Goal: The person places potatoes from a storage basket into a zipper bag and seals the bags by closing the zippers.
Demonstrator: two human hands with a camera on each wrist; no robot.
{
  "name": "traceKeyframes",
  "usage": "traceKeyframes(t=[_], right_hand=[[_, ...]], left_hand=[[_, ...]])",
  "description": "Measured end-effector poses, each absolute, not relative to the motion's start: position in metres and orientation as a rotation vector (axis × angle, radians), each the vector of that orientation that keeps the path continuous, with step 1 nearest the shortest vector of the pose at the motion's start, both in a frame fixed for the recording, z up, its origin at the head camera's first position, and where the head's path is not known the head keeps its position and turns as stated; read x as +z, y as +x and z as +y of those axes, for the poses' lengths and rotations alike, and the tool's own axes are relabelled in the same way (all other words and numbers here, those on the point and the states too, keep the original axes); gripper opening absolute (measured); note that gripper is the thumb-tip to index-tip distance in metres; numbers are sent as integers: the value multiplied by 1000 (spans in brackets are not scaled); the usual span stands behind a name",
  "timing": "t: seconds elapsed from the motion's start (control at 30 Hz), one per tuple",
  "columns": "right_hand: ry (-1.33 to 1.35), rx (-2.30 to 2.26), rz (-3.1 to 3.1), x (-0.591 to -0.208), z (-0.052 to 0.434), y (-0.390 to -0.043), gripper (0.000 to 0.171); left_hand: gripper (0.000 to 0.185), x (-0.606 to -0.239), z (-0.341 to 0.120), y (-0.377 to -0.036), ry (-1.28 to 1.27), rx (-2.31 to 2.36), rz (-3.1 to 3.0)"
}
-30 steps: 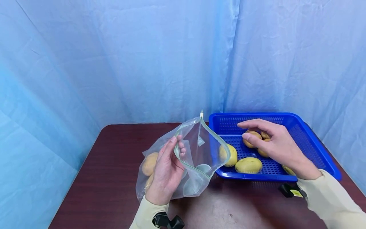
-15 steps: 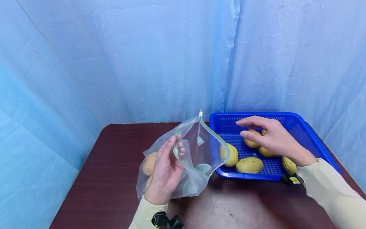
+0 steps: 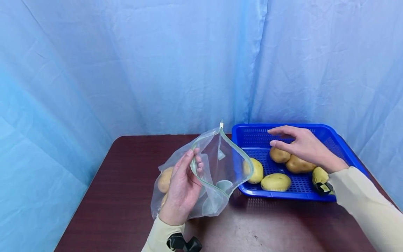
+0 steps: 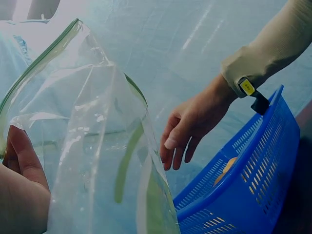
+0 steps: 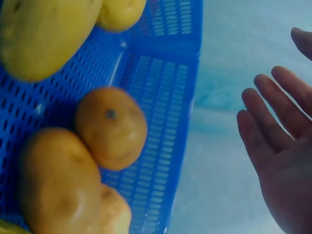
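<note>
My left hand (image 3: 184, 187) pinches the green-edged rim of a clear zip bag (image 3: 217, 175), whose mouth gapes toward the right. Inside the bag's left part lie potatoes (image 3: 165, 180), partly hidden behind that hand. A white slider (image 3: 221, 125) sits at the top corner of the zip. My right hand (image 3: 302, 143) hovers over the blue basket (image 3: 245, 193), thumb and fingers apart, holding nothing. Below it are brown potatoes (image 3: 299, 164), seen close in the right wrist view beside a rounder potato (image 5: 111, 127). Two yellower potatoes (image 3: 275, 182) lie near the basket's left front.
The blue perforated basket stands at the right of the dark red-brown table (image 3: 104, 196), close beside the bag. Another yellow potato (image 3: 319, 175) lies at its right front, partly covered by the right wrist camera (image 3: 323, 188). A light blue curtain (image 3: 176, 70) hangs behind the table.
My right hand has shifted slightly back and right over the basket, uncovering more of the brown potatoes and the yellow one at the right front. My left hand and the bag have barely moved.
</note>
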State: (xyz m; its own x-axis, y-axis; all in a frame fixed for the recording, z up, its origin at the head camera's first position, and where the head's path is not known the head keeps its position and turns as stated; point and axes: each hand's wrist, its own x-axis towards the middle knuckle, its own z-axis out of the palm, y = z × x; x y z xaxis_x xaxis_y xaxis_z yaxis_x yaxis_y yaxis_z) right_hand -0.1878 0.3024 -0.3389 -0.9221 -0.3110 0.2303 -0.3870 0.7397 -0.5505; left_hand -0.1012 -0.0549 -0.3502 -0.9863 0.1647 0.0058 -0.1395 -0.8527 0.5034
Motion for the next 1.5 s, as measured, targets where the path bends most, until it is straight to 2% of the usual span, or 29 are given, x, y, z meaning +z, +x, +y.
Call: traceKeyframes(t=[0.47,0.83,1.27,1.5], right_hand=[[546,871,-2989,-365,329,-214,61],[527,816,-3048,-384,331,-216,64],[643,852,-3105,-397,320,-219,70],[732,1012,-3104,-395,319,-214,65]], left_hand=[[16,-354,-56,-100,51,2870,793],[15,-354,-57,-96,44,2866,807],[14,-353,-58,-93,31,2854,823],[14,-351,-57,-92,36,2856,817]])
